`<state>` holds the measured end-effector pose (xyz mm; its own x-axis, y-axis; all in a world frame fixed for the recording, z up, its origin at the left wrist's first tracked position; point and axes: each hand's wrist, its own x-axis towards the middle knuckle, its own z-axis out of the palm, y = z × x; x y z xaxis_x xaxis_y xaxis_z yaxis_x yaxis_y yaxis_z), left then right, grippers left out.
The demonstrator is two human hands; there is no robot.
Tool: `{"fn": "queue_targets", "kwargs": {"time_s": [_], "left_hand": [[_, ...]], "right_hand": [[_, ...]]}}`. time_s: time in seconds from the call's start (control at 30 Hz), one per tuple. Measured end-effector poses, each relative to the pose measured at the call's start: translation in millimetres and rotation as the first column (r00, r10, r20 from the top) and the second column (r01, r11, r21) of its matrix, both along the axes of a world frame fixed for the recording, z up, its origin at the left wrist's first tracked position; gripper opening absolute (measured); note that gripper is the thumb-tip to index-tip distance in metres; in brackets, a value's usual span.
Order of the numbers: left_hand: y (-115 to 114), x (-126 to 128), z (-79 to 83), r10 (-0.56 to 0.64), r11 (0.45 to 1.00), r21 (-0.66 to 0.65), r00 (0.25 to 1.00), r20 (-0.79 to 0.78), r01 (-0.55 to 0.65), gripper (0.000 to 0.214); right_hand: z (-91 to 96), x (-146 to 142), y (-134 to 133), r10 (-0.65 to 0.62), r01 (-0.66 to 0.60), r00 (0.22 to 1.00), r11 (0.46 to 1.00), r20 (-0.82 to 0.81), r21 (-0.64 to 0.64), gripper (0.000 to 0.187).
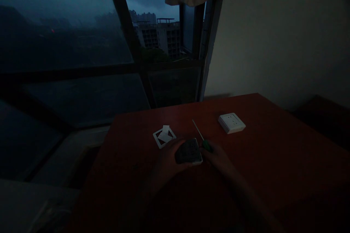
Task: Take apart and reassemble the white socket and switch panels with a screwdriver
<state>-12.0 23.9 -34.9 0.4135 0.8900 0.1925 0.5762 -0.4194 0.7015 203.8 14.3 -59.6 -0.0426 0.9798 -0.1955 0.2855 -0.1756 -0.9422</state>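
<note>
The room is very dark. My left hand (166, 162) is closed around a dark socket module (189, 151) that rests on the reddish table (273, 160). My right hand (217, 156) grips the green handle of a thin screwdriver (201, 139), whose shaft points away from me. A white square frame (164, 136) with a small white piece on it lies just beyond my left hand. A white wall socket (231, 122) lies flat to the far right of both hands.
A large window (82, 62) with dark bars fills the left and back, showing buildings outside at dusk. A pale wall (273, 36) stands behind the table on the right. A light ledge (68, 153) runs left of the table.
</note>
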Motion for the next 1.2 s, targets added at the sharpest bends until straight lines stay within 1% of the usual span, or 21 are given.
{"fn": "queue_targets", "kwargs": {"time_s": [0.23,0.5,0.63,0.8,0.97,1.1,1.2], "left_hand": [[2,-2,-6.6,0.008,1.000,0.007,1.000,-0.010,-0.008,0.077],[2,-1,-5.9,-0.020,1.000,0.002,1.000,0.011,0.020,0.078],[1,-3,-5.3,-0.018,0.999,-0.032,1.000,0.018,0.019,0.080],[0,-10,-7.1,0.043,0.995,-0.094,0.999,0.023,-0.041,0.085],[0,-16,-12.3,0.034,0.986,-0.165,0.994,0.103,-0.017,0.084],[1,-17,-14.1,0.020,0.978,-0.209,0.983,0.183,0.019,0.085],[1,-17,-13.8,0.013,0.975,-0.220,0.977,0.213,0.035,0.083]], "right_hand": [[1.5,0,-1,0.006,-0.006,1.000,1.000,0.007,0.014,0.025],[-0.9,0,-1,0.014,-0.014,1.000,1.000,-0.007,0.015,0.025],[0.2,0,-1,0.012,-0.011,1.000,1.000,-0.011,0.019,0.025],[3.8,0,-4,0.012,-0.011,1.000,1.000,-0.015,0.021,0.032],[6.5,1,-6,0.021,-0.021,1.000,0.999,-0.004,0.037,0.037],[8.2,1,-7,0.018,-0.020,1.000,0.998,0.020,0.057,0.038],[8.7,0,-7,0.014,-0.016,0.999,0.998,0.035,0.064,0.037]]}}
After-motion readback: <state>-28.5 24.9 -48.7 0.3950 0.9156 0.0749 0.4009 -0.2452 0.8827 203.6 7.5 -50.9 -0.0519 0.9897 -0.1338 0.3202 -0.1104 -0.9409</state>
